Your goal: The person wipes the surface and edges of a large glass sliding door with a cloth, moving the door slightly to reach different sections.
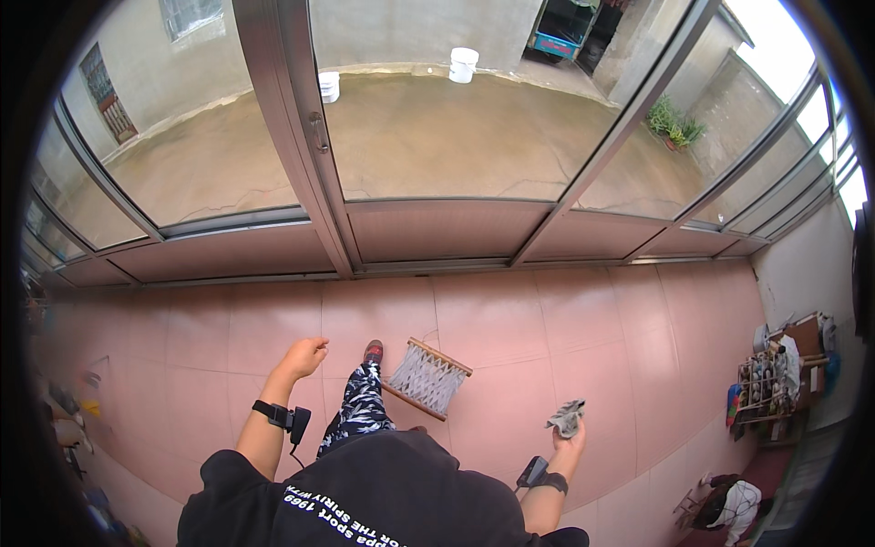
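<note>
My left hand point(305, 357) hangs in the air over the tiled floor, fingers loosely bent, with nothing visible in it. In my right hand point(569, 444) is a crumpled grey cloth point(566, 418), held out to the right above the tiles. Between the two hands, a low folding stool point(427, 379) with wooden bars and a woven cord seat rests on the floor. It stands just right of my shoe point(373, 351) and patterned trouser leg point(360, 396). Both forearms carry black strapped devices.
Ahead runs a metal-framed glass partition point(444, 232) with a sliding door handle point(318, 132). Outside are a white bucket point(464, 65) and potted plants point(673, 126). A loaded rack point(769, 383) stands at the right wall. Below it is a chair with a white-and-dark clothed shape point(735, 502), unclear.
</note>
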A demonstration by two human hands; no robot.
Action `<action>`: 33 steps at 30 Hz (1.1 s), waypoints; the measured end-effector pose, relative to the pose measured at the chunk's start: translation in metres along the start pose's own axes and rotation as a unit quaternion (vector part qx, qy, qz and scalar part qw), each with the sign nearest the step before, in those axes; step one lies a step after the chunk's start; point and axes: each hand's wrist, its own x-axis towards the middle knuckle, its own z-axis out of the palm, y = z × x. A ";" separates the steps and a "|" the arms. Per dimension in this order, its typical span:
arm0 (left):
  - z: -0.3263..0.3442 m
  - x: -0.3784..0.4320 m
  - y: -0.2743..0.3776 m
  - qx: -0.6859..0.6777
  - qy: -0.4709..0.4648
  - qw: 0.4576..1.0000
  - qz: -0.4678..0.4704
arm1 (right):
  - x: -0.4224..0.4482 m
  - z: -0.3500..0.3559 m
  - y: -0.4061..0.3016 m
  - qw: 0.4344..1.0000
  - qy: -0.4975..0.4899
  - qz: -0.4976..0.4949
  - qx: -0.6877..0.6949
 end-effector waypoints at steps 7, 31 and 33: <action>-0.058 0.077 -0.029 0.012 -0.010 1.000 -0.011 | 0.029 0.133 0.026 0.997 -0.077 -0.015 -0.027; -0.131 0.189 -0.053 -0.026 -0.011 0.997 -0.068 | 0.044 0.416 0.030 0.960 -0.151 -0.141 -0.188; -0.127 0.197 -0.041 -0.022 -0.001 0.998 -0.058 | 0.061 0.425 0.021 0.957 -0.168 -0.137 -0.194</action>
